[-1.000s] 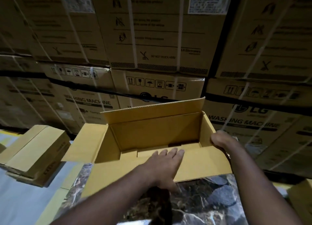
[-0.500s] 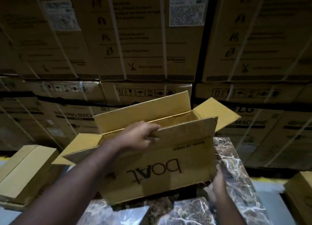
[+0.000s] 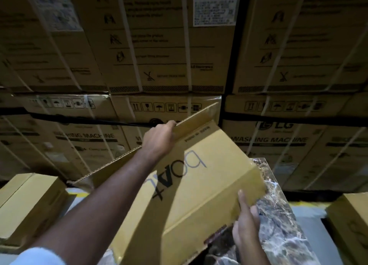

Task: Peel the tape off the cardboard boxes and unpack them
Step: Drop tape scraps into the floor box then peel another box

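Note:
A yellow cardboard box (image 3: 199, 195) printed "boAt" is lifted off the marble table (image 3: 282, 221) and tipped on a slant, its opening turned away from me. My left hand (image 3: 159, 139) grips its upper rim by the raised flap. My right hand (image 3: 246, 223) holds the box's lower right corner, thumb on the printed face and fingers underneath. The inside of the box is hidden.
A wall of strapped washing machine cartons (image 3: 169, 55) fills the background. A closed yellow box (image 3: 29, 205) lies at the left, and another yellow box (image 3: 350, 225) stands at the right edge. Grey floor shows beside the table.
The box has been lifted from the table and tipped over, so its printed side faces me. My left hand shifted from the near flap to the upper rim; my right hand dropped to the lower corner.

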### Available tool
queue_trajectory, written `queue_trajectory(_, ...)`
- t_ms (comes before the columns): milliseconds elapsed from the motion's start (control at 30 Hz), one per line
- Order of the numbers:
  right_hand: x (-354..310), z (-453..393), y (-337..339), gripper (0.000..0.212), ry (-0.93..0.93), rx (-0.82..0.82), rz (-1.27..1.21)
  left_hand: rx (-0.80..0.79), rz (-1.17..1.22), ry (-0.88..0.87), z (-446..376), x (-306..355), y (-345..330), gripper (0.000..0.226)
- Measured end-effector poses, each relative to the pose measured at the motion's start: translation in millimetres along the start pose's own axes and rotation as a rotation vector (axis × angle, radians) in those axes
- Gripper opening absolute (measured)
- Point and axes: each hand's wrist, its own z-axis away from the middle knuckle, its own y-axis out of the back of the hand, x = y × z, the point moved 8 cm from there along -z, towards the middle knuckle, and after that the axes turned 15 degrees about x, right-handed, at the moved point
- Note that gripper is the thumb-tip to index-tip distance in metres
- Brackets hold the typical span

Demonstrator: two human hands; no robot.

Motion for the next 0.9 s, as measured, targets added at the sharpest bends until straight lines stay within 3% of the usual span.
queue_trajectory(67,-17.5,11.8,6.3,0.118,0.067,0.1,0.081,-0.175,-0.018,-0.012,22.7,-13.7,-35.0,0.076)
queue_trajectory(167,-22.0,16.4,3.8,0.07,0.123,0.23,0.142,-0.589,0.104,-0.086,106.3,-3.4,-80.2,0.112)
queue_trajectory(233,-26.7,26.9,-13.1,0.063,0.114,0.231,0.077,-0.752,0.138,-0.169,165.4,14.8,-89.6,0.13)
queue_trajectory(300,-32.1,39.8,-33.5,0.056,0.06,0.195,-0.011,-0.783,0.059,-0.265,201.5,27.8,-91.0,0.143)
queue_trajectory(367,-28.3,44.4,-48.3,0.04,-0.008,0.203,-0.102,-0.792,-0.023,-0.241,217.7,27.7,-98.0,0.14)
queue_trajectory(400,-26.1,51.9,-52.4,0.035,-0.042,0.2,-0.137,-0.763,-0.053,-0.216,218.1,26.5,-99.0,0.128)
queue_trajectory(467,-22.0,63.7,-59.1,0.022,-0.04,0.141,-0.22,-0.591,-0.065,-0.209,202.2,21.7,-89.1,0.08)
queue_trajectory(533,-17.9,79.0,-64.5,0.04,-0.031,-0.001,-0.377,-0.472,0.024,-0.198,178.0,9.5,-75.9,0.034)
queue_trajectory(633,15.0,87.5,-68.5,0.034,0.033,-0.169,-0.27,-0.545,0.167,-0.13,143.7,-9.4,-53.2,0.029)
queue_trajectory(733,84.3,95.8,-96.2,0.021,0.124,-0.398,0.247,-0.598,0.214,-0.063,115.1,-24.8,-47.2,0.022)
queue_trajectory(767,106.5,104.3,-106.6,0.035,0.208,-0.514,0.472,-0.589,0.206,-0.068,108.1,-25.8,-48.5,0.023)
queue_trajectory(833,140.8,126.4,-126.7,0.086,0.419,-0.797,0.857,-0.556,0.189,-0.097,99.8,-21.4,-52.3,0.024)
queue_trajectory(867,155.4,136.4,-133.0,0.099,0.496,-0.939,1.026,-0.542,0.192,-0.115,98.3,-16.4,-53.7,0.022)
queue_trajectory(900,161.9,144.4,-137.9,0.099,0.499,-1.021,1.125,-0.535,0.201,-0.121,98.1,-11.8,-56.1,0.02)
